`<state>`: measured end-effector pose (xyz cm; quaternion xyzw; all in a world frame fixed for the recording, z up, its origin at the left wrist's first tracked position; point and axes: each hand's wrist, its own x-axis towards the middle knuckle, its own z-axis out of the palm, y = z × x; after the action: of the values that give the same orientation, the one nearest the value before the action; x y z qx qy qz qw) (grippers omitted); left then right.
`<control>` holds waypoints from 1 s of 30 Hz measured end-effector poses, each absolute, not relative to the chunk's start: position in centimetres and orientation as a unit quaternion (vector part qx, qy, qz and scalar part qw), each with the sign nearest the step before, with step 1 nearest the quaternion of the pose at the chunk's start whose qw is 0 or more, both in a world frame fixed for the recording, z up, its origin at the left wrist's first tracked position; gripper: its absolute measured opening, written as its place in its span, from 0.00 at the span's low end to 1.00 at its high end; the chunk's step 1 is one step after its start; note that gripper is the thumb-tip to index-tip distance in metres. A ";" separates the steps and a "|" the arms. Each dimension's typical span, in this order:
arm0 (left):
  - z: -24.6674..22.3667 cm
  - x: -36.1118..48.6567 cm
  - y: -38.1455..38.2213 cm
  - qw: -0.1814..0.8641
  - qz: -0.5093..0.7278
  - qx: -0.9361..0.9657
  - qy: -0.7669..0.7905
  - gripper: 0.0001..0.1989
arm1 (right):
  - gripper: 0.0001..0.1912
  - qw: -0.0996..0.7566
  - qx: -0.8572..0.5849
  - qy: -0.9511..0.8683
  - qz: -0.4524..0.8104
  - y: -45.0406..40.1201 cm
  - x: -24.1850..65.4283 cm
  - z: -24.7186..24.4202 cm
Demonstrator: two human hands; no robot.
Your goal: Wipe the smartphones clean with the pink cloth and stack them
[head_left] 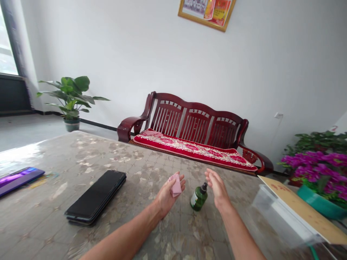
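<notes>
A folded pink cloth (175, 185) rests in my left hand (168, 195), the thumb pressed over it and the fingers behind. Between my two hands a green bottle (198, 198) with a black pump top and a pale label stands upright on the table. My right hand (217, 187) is just to the right of the bottle's top, with its fingers stretched out and nothing in it. A gap shows between that hand and the bottle.
A patterned table (141, 224) carries a stack of dark phones or tablets (97, 195) and a purple device (18, 180) on the left. At right are a clear plastic box (282, 213), a tan board (303, 209) and purple flowers (320, 166). A wooden bench (195, 122) stands behind.
</notes>
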<state>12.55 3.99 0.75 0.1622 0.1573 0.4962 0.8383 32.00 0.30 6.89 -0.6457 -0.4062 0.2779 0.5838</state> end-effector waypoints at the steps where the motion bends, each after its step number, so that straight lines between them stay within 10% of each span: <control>1: 1.0 12.7 3.8 0.836 0.500 0.158 0.160 0.23 | 0.29 0.573 -0.648 -0.411 0.287 0.9 31.8 7.1; 30: 2.6 18.8 0.3 0.736 0.601 0.213 0.228 0.20 | 0.19 0.368 -0.729 -0.449 0.362 2.4 31.2 7.8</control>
<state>18.79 0.30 2.57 0.2129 0.2282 0.6006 0.7361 31.24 2.37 7.76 -0.7293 -0.4491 0.3624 0.3676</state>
